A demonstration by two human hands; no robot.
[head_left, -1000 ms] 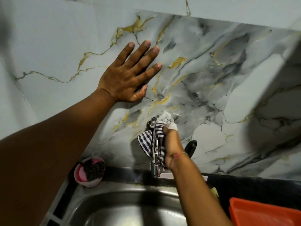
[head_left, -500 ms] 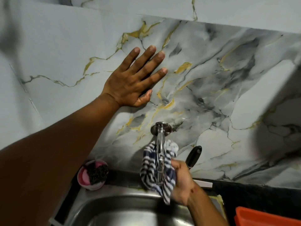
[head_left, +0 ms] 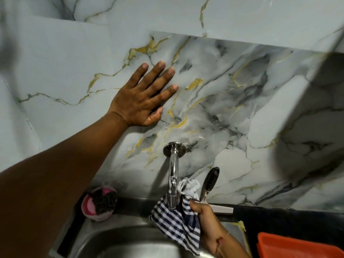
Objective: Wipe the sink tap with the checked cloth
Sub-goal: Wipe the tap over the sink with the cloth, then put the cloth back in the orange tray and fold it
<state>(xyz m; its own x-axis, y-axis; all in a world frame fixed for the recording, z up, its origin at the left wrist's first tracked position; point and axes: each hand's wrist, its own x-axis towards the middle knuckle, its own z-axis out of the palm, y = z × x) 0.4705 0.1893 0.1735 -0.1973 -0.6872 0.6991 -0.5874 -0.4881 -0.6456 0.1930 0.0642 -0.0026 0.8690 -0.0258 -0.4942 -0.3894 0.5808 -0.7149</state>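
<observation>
Right hand (head_left: pixel 203 211) gripping checked cloth (head_left: pixel 176 220) against tap (head_left: pixel 174 175) spout at 6 o'clock, left hand (head_left: pixel 141 99) spread flat on marble wall (head_left: pixel 242 108) at 10 o'clock, no writing legible

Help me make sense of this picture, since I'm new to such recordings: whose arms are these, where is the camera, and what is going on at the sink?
There is no machine here. A person wears a wide-angle camera on the head, so you look forward and down along their own arms. The left hand lies flat and open against the marbled wall, apparently for support. The right hand grips a checked cloth, held against the lower end of the chrome tap that sticks out of the wall, above a steel sink. By the sink's rim sits a pink bowl with a dark scrubber in it. A black-handled tool leans on the wall, and an orange tray shows at lower right.
</observation>
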